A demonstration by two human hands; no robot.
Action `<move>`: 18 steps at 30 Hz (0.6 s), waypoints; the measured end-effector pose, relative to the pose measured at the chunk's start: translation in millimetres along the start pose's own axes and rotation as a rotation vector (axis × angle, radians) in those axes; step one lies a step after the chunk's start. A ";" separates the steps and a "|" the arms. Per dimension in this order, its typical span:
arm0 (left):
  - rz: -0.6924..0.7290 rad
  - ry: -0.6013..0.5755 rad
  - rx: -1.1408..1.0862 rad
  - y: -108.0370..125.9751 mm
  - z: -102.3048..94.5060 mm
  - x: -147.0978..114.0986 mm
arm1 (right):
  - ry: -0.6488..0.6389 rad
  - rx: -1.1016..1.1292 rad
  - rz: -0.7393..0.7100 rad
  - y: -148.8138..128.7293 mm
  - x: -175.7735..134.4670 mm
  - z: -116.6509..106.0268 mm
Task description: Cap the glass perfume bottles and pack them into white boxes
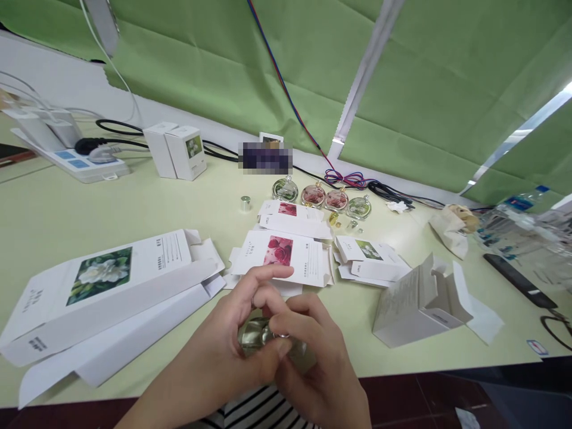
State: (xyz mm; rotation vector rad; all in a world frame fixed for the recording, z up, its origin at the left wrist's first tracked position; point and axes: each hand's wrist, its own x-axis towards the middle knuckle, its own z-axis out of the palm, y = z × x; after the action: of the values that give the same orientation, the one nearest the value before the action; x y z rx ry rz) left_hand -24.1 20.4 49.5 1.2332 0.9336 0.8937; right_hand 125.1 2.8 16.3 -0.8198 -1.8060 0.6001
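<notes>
Close to my body, at the table's front edge, I have a clear glass perfume bottle (254, 333) between both hands. My left hand (223, 348) is closed around its left side, the index finger stretched out above. My right hand (324, 351) is closed on the bottle from the other side, with fingertips and the left thumb meeting at a small shiny ring near its neck. Fingers hide most of the bottle. Just beyond lie a flattened white box with a red rose picture (279, 253) and a smaller box with a white flower (370, 253).
Several round perfume bottles (285, 189) rest at the back, near a silver cap (245, 203) and small gold and silver parts. Large flower boxes (134, 268) lie left. An opened white box (402, 307) stands right. A power strip (84, 170) and cables line the wall.
</notes>
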 end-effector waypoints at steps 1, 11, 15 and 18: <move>0.003 0.005 0.003 0.4 0.6 0.3 | -0.002 0.004 0.003 0.6 0.2 0.0; 0.079 0.040 0.099 -0.7 4.8 3.0 | 0.000 0.045 0.000 5.9 -2.3 3.0; 0.099 0.051 0.144 -0.2 6.0 3.3 | 0.054 0.104 -0.026 10.5 -5.7 8.0; 0.101 0.051 0.144 0.3 6.2 3.6 | 0.079 0.133 -0.035 12.8 -8.1 10.5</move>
State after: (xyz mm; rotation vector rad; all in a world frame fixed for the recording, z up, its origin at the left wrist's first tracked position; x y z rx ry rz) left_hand -17.0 21.6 50.0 1.3956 0.9973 0.9548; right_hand 120.6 4.6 -1.5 -0.7109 -1.6868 0.6489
